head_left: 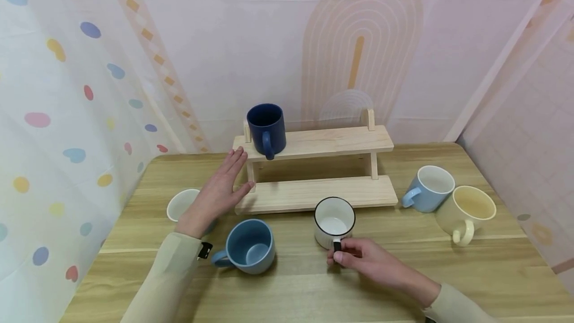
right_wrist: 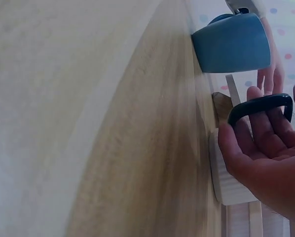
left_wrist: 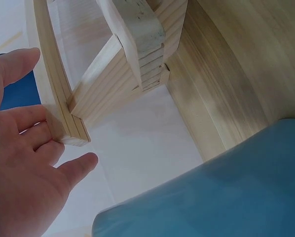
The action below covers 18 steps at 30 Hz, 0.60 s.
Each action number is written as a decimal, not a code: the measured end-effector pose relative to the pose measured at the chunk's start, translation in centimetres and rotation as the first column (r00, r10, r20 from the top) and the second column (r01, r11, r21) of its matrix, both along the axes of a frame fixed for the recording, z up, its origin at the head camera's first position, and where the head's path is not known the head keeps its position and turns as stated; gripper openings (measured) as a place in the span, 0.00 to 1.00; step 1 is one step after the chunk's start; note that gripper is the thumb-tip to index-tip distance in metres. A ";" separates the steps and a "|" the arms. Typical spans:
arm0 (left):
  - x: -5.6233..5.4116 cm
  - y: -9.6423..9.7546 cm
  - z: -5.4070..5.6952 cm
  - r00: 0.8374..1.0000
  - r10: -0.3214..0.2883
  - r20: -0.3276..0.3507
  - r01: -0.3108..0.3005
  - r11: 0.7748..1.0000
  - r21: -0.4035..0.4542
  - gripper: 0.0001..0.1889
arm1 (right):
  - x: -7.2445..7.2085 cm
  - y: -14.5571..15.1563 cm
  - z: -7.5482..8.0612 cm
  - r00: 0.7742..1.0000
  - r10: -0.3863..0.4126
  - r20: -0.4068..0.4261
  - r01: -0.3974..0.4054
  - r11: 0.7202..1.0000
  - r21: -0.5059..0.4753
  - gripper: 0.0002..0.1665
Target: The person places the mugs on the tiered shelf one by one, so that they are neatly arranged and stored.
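My right hand (head_left: 372, 260) holds the black handle of a white enamel mug (head_left: 334, 216) with a black rim, which stands in front of the lower shelf. The right wrist view shows my fingers through the handle (right_wrist: 258, 104). Fingers extended, my left hand (head_left: 217, 193) touches the left end of the wooden two-tier rack (head_left: 341, 141). A navy mug (head_left: 275, 136) sits on the upper tier, right beside those fingertips. Between my forearms is a teal-blue mug (head_left: 251, 253), its handle to the left.
Partly behind my left wrist is another cup (head_left: 181, 203) with a white inside. To the right of the rack, a light blue mug (head_left: 428, 196) and a cream-yellow mug (head_left: 448, 216) stand close together. A patterned curtain (head_left: 233, 39) hangs behind the wooden table (head_left: 296, 293).
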<state>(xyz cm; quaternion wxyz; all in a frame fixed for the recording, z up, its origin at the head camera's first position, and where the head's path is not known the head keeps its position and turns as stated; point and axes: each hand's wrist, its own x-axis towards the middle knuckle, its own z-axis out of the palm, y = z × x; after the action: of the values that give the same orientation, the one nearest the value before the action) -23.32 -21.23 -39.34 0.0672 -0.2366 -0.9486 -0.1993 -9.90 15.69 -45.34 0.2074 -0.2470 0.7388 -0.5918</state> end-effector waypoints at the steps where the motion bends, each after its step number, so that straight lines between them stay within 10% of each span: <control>1: 0.0 0.0 0.0 1.000 0.000 -0.001 0.000 1.000 -0.001 0.39 | 0.0 0.1 0.0 1.000 -0.003 0.002 0.003 1.000 -0.015 0.16; 18: 0.1 0.1 0.1 1.000 -0.003 0.013 0.003 1.000 -0.001 0.40 | 1.7 -0.1 0.7 0.974 -0.203 0.106 0.211 0.975 -0.071 0.19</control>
<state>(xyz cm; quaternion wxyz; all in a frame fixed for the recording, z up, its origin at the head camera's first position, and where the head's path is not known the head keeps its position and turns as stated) -23.27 -21.16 -39.21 0.0608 -0.2368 -0.9487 -0.2004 -8.17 15.61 -44.67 0.1703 -0.1478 0.7245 -0.6514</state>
